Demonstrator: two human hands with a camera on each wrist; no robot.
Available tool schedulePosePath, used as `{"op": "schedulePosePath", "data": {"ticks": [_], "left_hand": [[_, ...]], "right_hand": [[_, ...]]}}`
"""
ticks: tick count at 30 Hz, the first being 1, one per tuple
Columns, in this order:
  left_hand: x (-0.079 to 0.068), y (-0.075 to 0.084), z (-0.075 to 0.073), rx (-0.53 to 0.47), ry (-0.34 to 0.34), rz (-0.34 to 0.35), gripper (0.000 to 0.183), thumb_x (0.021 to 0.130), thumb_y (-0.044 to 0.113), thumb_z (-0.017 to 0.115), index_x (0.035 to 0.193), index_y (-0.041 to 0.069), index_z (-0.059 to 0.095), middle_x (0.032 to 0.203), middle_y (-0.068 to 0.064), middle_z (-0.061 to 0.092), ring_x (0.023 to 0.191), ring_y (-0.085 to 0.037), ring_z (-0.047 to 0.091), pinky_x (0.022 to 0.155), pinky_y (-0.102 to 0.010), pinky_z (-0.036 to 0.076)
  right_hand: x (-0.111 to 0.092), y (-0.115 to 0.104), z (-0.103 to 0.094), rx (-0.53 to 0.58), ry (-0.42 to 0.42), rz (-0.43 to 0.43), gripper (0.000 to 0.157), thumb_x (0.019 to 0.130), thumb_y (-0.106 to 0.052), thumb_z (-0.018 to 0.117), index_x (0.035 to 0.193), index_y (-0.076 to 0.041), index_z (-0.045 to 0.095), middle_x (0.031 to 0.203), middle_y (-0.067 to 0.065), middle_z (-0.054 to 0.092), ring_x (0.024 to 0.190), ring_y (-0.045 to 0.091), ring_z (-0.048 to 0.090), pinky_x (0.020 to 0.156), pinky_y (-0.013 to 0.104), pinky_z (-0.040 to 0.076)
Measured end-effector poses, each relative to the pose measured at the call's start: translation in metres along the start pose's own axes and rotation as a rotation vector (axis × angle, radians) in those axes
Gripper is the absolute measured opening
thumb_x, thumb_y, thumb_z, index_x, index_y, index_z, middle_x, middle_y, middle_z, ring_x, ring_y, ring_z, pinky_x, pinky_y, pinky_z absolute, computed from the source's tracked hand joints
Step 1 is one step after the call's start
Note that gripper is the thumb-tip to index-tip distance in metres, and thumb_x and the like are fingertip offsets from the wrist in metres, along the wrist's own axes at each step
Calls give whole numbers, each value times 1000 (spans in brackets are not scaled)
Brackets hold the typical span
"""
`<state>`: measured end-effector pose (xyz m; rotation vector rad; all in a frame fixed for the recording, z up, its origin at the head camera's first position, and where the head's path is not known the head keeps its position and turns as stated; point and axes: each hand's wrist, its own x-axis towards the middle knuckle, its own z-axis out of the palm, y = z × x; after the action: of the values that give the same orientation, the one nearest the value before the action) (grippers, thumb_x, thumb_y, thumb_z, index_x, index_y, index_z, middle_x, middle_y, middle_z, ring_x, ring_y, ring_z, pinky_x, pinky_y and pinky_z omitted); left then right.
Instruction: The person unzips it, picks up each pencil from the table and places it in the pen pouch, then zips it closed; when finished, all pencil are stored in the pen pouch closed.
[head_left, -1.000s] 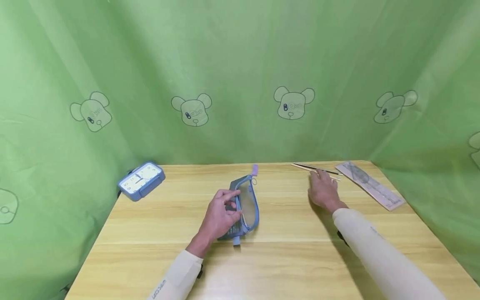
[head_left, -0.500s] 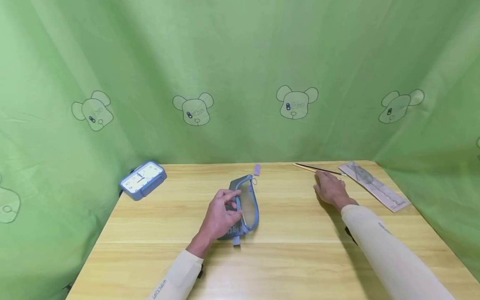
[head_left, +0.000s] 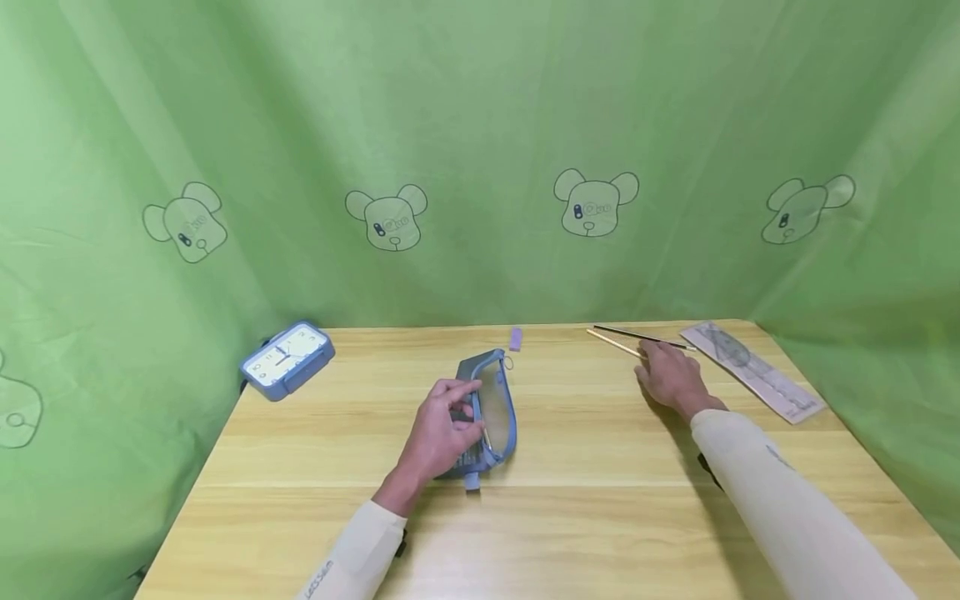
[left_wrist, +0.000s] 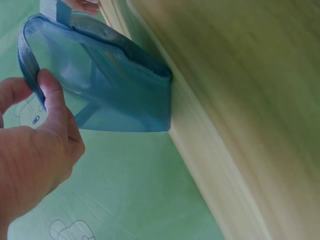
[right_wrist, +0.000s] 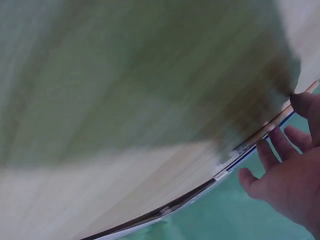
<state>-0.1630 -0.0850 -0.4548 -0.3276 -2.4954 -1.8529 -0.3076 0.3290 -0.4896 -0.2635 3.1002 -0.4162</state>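
Note:
My left hand (head_left: 442,429) pinches the zip edge of a blue mesh pencil case (head_left: 513,421), its mouth gaping. The left wrist view shows thumb and finger on the rim of the case (left_wrist: 125,100). A thin pale stick shows inside the mouth. At the back right, my right hand (head_left: 672,379) reaches over a wood-coloured pencil (head_left: 611,340) and a black pencil (head_left: 626,333), covering part of both. In the right wrist view the loosely spread fingers of the right hand (right_wrist: 287,175) touch the wooden pencil, thumb apart on its other side.
A purple eraser (head_left: 515,338) lies behind the case. Right of the pencils is a pinkish packet of rulers (head_left: 750,371). A blue alarm clock (head_left: 287,361) stands at the back left. Green curtain (head_left: 480,167) hangs around the wooden table (head_left: 337,500).
My right hand has shifted a little to the right along the pencils. The wooden pencil's front end is now hidden under it and the two pencils lie farther apart. The left hand keeps still.

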Motion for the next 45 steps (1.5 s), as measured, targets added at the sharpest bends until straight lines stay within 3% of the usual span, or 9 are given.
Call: {"op": "schedulePosePath", "data": {"ticks": [5, 12, 18, 28, 36, 45], "left_hand": [[0, 1, 0, 0, 0, 1, 63, 87, -7, 74, 149, -1, 61, 143, -18, 53, 107, -23, 62, 78, -14, 62], [0, 4, 0, 16, 0, 13, 62, 88, -6, 74, 149, -1, 61, 143, -18, 53, 105, -21, 64, 77, -14, 62], [0, 2, 1, 25, 1, 15, 63, 88, -6, 75, 148, -1, 61, 144, -19, 53, 106, -22, 64, 79, -15, 63], [-2, 2, 1, 6, 3, 13, 63, 87, -7, 75, 149, -3, 60, 145, -19, 53, 107, -25, 64, 78, -14, 63], [-2, 3, 1, -7, -2, 4, 62, 89, -6, 76, 149, 0, 61, 144, -18, 52, 106, -22, 62, 80, -15, 64], [-2, 4, 2, -4, -4, -1, 62, 88, -6, 76, 149, 1, 61, 143, -18, 52, 106, -22, 63, 81, -16, 64]], "right_hand": [[-4, -5, 2, 30, 65, -64, 29, 100, -6, 62, 127, 4, 63, 127, 33, 64, 120, 58, 61, 100, 78, 50], [-23, -30, 6, 121, 49, -86, 44, 97, 3, 61, 140, 11, 58, 119, 32, 69, 109, 50, 68, 96, 66, 60], [-43, -57, 10, 155, 37, -130, 39, 95, 5, 66, 133, 11, 63, 108, 23, 72, 95, 35, 70, 84, 55, 64], [-67, -94, 16, 209, -9, -139, 34, 92, 4, 73, 126, 7, 68, 102, 13, 74, 93, 26, 70, 82, 47, 64], [-73, -101, 13, 285, -60, -88, 32, 91, 4, 72, 122, 5, 70, 101, 11, 74, 91, 23, 68, 81, 41, 63], [-78, -101, 7, 372, -74, -21, 27, 91, 1, 70, 118, 3, 71, 99, 10, 72, 87, 19, 64, 69, 23, 55]]}}
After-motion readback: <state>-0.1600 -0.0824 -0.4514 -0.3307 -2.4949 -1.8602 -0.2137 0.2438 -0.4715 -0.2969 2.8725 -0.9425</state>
